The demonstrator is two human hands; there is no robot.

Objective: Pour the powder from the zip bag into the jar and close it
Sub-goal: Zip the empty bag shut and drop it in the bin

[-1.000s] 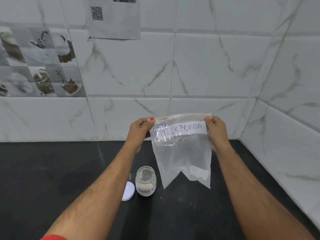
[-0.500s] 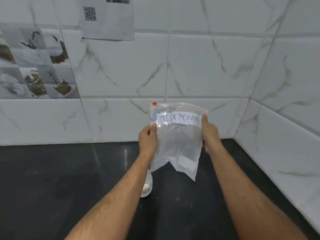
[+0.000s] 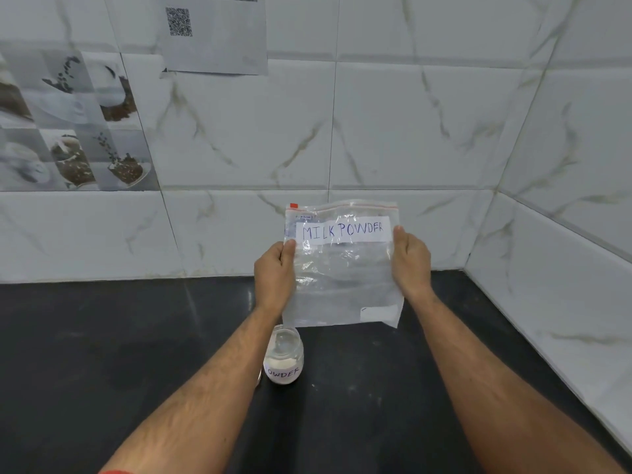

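A clear zip bag labelled "MILK POWDER" hangs upright in the air, flat and looking almost empty, with its red zip strip on top. My left hand pinches its left edge and my right hand pinches its right edge. Below the bag's lower left corner, a small glass jar stands open on the black counter, with white powder at its bottom and a "POWDER" label. My left forearm hides the white lid, except for a sliver at the jar's left.
White marble-look tiled walls close off the back and right of the counter, meeting in a corner at the right. A paper sheet with a QR code is stuck on the back wall. Decorative picture tiles are at the left.
My hands slid from the bag's top corners down to its side edges, and the bag now hangs flat and squared instead of crumpled. The view shifted, so my left forearm now covers the lid.
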